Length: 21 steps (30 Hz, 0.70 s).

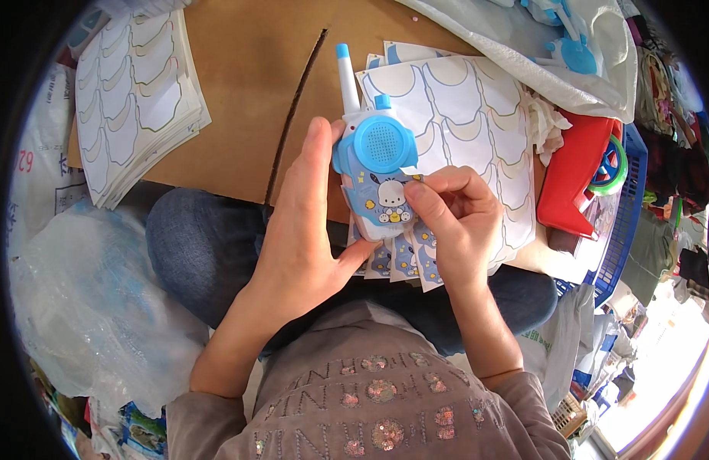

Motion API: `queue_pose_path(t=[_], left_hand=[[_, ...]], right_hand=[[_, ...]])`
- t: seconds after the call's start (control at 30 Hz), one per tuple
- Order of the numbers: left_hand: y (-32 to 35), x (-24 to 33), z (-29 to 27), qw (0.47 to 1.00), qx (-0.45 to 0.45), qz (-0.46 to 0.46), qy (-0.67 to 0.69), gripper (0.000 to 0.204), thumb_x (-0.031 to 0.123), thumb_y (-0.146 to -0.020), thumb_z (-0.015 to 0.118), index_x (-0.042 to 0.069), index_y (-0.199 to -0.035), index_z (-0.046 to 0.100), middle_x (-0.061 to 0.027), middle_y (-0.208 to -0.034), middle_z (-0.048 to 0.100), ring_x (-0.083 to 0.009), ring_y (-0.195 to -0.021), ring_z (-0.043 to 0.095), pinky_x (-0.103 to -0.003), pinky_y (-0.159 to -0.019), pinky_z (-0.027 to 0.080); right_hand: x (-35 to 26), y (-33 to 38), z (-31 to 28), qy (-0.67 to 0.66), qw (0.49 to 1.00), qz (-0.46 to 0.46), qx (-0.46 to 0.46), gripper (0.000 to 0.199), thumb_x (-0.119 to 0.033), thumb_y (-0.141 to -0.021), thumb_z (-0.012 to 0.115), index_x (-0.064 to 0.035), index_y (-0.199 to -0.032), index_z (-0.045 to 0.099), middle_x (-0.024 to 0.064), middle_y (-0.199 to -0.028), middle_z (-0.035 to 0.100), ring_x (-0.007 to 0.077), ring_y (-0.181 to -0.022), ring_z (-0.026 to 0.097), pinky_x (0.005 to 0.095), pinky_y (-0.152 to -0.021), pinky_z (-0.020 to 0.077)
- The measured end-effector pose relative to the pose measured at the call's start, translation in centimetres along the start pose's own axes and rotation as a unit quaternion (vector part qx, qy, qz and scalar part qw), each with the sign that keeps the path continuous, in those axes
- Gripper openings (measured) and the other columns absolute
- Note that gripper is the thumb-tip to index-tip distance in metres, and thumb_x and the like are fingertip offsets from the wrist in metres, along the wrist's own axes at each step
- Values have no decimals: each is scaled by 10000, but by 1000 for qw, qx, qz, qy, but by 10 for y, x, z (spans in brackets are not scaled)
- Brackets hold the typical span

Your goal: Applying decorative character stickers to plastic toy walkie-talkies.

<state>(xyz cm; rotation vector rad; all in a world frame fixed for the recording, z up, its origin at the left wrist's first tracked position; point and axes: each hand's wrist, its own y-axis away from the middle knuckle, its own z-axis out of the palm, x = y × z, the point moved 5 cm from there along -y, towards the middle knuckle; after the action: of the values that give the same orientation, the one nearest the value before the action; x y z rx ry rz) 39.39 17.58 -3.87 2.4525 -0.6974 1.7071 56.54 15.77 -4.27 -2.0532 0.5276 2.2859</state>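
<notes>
Blue-and-white plastic toy walkie-talkie (pixel 364 170), its white antenna tipped in blue and pointing away from the person, is held over a brown cardboard surface (pixel 239 69). The left hand (pixel 297 230) grips it, fingers stretched along its left side and thumb at its lower end. At its right side, the right hand (pixel 458 218) has thumb and forefinger pinched on the edge of the blue cartoon-puppy sticker (pixel 389 195) on its lower front. Just below the toy, blue patterned sticker strips (pixel 404 261) overlap; behind it and to its right lie white sheets printed with curved outlines (pixel 454 88). Farther right of it are a red tape dispenser (pixel 573 180), a green-rimmed roll of tape (pixel 620 170) and a blue plastic basket (pixel 634 199). Beyond it, at upper right, a white bag (pixel 492 31) holds more blue-and-white plastic pieces (pixel 575 55). Well left of it sit a stack of similar outlined sheets (pixel 136 100) and, lower, a translucent plastic bag (pixel 101 284).
</notes>
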Motion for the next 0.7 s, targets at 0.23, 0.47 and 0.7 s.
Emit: queue_pose_path(t=[0.23,0.47,0.7], left_hand=[[2,-7,4,999,23,35,28,998,-48,-621,832,57,-1398,215,-303,-1476,308,-398,-1363,380,-470,-1117,300],[1,-3,1,999,12,38,15,803,-43,-625,838,92,-1221,318,-331,-1460,323,-427,-1341,403,-478,-1081,343],[0,-2,-1,999,11,30,4,786,-30,-615,839,86,-1228,360,-302,-1467,339,-422,-1339,406,-462,-1080,352]], right_hand=[[-1,1,0,11,1000,3,0,131,-13,-841,744,25,-907,636,43,-813,680,39,-693,604,176,-612,493],[-1,1,0,9,1000,3,7,131,-12,-843,740,28,-913,635,49,-817,684,44,-696,614,181,-614,505],[-2,2,-1,11,1000,7,6,134,-8,-847,729,41,-921,630,75,-830,693,61,-703,637,196,-609,540]])
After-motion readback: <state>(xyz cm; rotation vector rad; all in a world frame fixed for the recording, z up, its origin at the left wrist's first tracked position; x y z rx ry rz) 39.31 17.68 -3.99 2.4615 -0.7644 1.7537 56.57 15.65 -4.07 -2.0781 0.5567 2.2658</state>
